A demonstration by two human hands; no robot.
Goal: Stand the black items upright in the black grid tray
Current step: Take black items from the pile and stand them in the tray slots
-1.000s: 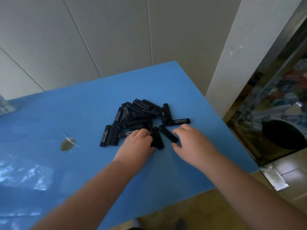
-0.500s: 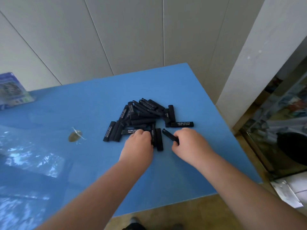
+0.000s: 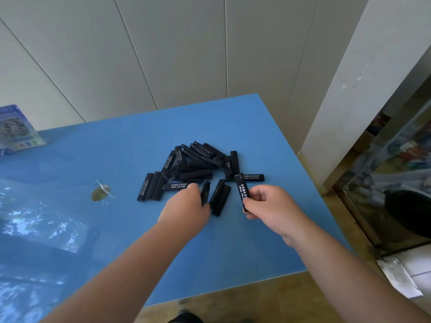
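Right hand [image 3: 268,206] lifted one black item [image 3: 242,192] | pile [image 3: 193,166] on table [image 3: 233,241]

The counter [image 3: 245,241] is showing a smooth, glossy blue top, mirroring light along its left side. The black sticks [image 3: 196,169] are looking matt, with white print. The far wall [image 3: 163,54] is looking like smooth, matt grey panels. The leaflet [image 3: 16,129] at far left is looking like glossy printed paper.
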